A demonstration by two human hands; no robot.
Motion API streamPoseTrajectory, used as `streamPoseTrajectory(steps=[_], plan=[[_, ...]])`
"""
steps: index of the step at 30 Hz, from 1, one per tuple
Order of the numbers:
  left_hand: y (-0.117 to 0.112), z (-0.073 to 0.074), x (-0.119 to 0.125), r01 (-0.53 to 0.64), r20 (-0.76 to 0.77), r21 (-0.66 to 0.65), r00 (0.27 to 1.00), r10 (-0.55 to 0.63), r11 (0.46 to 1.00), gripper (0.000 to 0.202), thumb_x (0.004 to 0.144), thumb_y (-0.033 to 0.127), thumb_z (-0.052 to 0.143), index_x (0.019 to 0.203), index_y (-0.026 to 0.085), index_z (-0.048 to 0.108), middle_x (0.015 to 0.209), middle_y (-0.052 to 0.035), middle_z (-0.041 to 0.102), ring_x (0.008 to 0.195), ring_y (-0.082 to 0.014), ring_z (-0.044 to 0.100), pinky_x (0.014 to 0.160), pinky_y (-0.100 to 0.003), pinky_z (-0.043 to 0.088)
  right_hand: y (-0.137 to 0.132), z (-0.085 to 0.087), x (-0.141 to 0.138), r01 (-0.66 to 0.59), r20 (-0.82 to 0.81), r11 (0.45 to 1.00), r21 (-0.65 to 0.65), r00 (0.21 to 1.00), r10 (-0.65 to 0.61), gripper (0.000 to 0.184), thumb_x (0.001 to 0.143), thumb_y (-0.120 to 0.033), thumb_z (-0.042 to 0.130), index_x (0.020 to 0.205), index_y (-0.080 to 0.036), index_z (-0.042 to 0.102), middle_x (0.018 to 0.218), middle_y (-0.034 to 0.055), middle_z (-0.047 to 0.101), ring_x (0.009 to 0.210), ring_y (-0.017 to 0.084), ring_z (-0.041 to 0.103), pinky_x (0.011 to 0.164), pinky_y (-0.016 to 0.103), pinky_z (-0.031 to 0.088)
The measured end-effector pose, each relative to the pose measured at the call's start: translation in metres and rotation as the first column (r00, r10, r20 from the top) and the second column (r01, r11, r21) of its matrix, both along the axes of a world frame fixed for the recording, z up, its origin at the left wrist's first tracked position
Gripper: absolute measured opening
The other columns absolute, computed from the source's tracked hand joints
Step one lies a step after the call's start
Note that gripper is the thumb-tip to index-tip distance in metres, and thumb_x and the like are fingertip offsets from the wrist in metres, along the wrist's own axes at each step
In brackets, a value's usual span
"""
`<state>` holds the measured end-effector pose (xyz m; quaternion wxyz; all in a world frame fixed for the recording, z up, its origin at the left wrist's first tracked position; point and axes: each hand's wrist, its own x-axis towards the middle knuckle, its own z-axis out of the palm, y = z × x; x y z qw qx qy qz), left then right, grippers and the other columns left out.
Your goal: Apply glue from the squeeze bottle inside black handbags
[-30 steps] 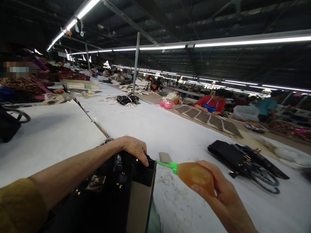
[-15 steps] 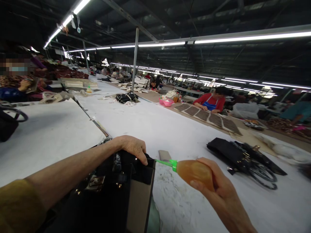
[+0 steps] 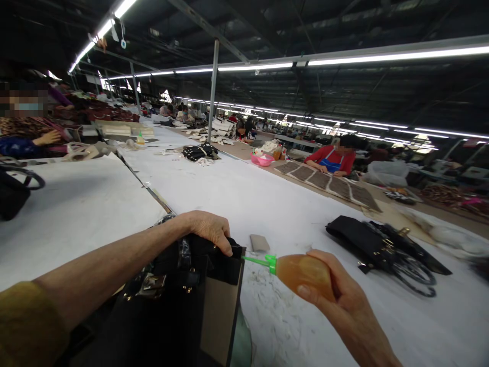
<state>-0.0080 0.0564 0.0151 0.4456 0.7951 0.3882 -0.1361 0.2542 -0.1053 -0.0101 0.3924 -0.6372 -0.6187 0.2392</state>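
Note:
A black handbag (image 3: 164, 316) with gold-coloured fittings stands at the table's near edge. My left hand (image 3: 211, 230) is closed over its top edge, thumb on the near side; the other fingers are partly hidden behind it. In my right hand (image 3: 340, 285) lies a squeeze bottle (image 3: 303, 275) of amber liquid, tilted sideways. Its thin green nozzle (image 3: 256, 261) points left, with the tip at the bag's upper right edge. A small grey-beige piece (image 3: 260, 243) rests on the table just beyond the nozzle.
Another black bag (image 3: 382, 252) lies at the right on the white table covering (image 3: 267, 204). Part of a dark bag (image 3: 13, 191) shows at far left. Across the table, a person in red (image 3: 332, 160) leans over brown panels (image 3: 328, 184), near a pink basin (image 3: 262, 159).
The nozzle tip has shifted slightly along the bag's edge, with the bottle still in my right hand. My left hand keeps its place on the bag. The person at far left has moved a hand.

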Motion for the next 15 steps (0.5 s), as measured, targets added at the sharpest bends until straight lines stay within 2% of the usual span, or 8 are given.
streamPoseTrajectory(steps=[4,11,15], plan=[[0.0,-0.001,-0.001,-0.002,0.006,-0.006,1.0,0.002,1.0,0.031,0.064,0.047,0.065,0.071,0.017,0.068,0.051,0.0033,0.054,0.045,-0.0116,0.045,0.043,-0.022,0.036,0.001,0.006,-0.007,0.051,-0.062,0.998,0.023,0.997,-0.05,0.047,0.073,-0.05,0.062,0.11,-0.025,0.047,0.094,0.0002,0.059,0.084,0.022,0.056,0.07,0.03,0.045],[0.0,-0.003,-0.002,0.006,-0.009,0.06,1.0,-0.005,0.998,0.032,0.063,0.048,0.064,0.069,0.016,0.067,0.05,0.0028,0.055,0.044,-0.0115,0.044,0.042,-0.023,0.035,0.003,-0.007,0.003,0.029,0.007,1.0,-0.004,1.0,-0.029,0.051,0.072,-0.053,0.064,0.112,-0.025,0.048,0.098,-0.0001,0.06,0.085,0.022,0.057,0.071,0.03,0.047],[0.0,-0.005,-0.002,0.011,0.003,0.11,1.0,-0.011,0.994,0.032,0.063,0.049,0.064,0.064,0.016,0.063,0.048,0.0036,0.051,0.044,-0.0113,0.043,0.041,-0.023,0.031,0.003,-0.007,0.004,0.003,0.01,0.999,-0.047,1.0,-0.003,0.052,0.073,-0.053,0.064,0.113,-0.025,0.047,0.1,0.0011,0.06,0.089,0.022,0.056,0.073,0.031,0.046]])
